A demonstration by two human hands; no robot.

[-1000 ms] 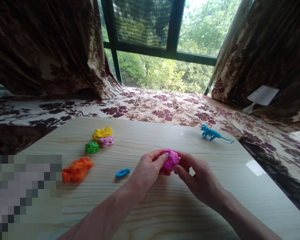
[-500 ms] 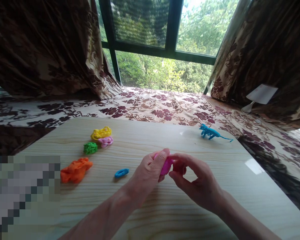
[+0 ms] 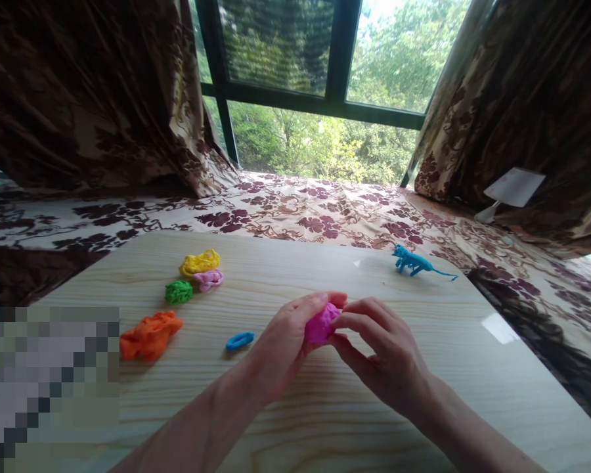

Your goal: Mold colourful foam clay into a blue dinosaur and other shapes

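A lump of bright pink modelling clay (image 3: 321, 324) is between my two hands, above the middle of the wooden table (image 3: 354, 420). My left hand (image 3: 289, 332) cups it from the left, palm and fingers around its far side. From the right, the fingertips of my right hand (image 3: 381, 335) press against the lump. Its underside is hidden by the hands. Left of my left wrist lies a small blue clay loop (image 3: 240, 340).
Farther left lie orange (image 3: 152, 336), green (image 3: 178, 292), yellow (image 3: 199, 263) and pale pink (image 3: 209, 280) clay pieces. A blue clay animal with a long tail (image 3: 414, 259) stands at the far right. Beyond the table are a floral cloth (image 3: 315, 203) and a white lamp (image 3: 515, 186).
My left thumb has lifted off the front of the pink clay, so more of the lump shows. The right fingers have closed in and now touch it.
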